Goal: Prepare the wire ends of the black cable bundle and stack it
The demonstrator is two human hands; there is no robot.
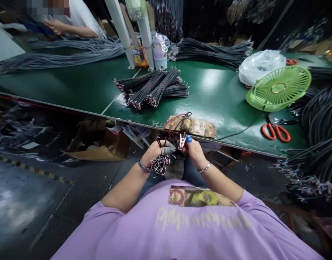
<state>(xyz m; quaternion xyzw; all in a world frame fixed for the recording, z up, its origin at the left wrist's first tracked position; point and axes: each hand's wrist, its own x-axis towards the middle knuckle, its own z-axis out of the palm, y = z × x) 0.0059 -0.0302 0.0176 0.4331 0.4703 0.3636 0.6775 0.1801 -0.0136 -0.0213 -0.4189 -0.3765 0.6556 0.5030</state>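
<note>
My left hand (154, 151), with grey coverings on some fingers, is closed around a bunch of short black cables (161, 164). Their red, white and black wire ends fan out below the palm. Just to the right, my right hand (195, 151), blue tape on its thumb, pinches a small pale pink clip (182, 141) resembling a clothes peg. Both hands are close together in front of the table edge. Beyond them lies a worn, taped cardboard piece (200, 127) with red and black leads on it.
Tied bundles of black cables (155, 86) lie on the green table (217, 86). A green fan (279, 86), orange-handled scissors (275, 132) and a plastic bag (260, 65) stand right. A purple bottle (160, 52) is by the post. Another person (82, 21) works far left.
</note>
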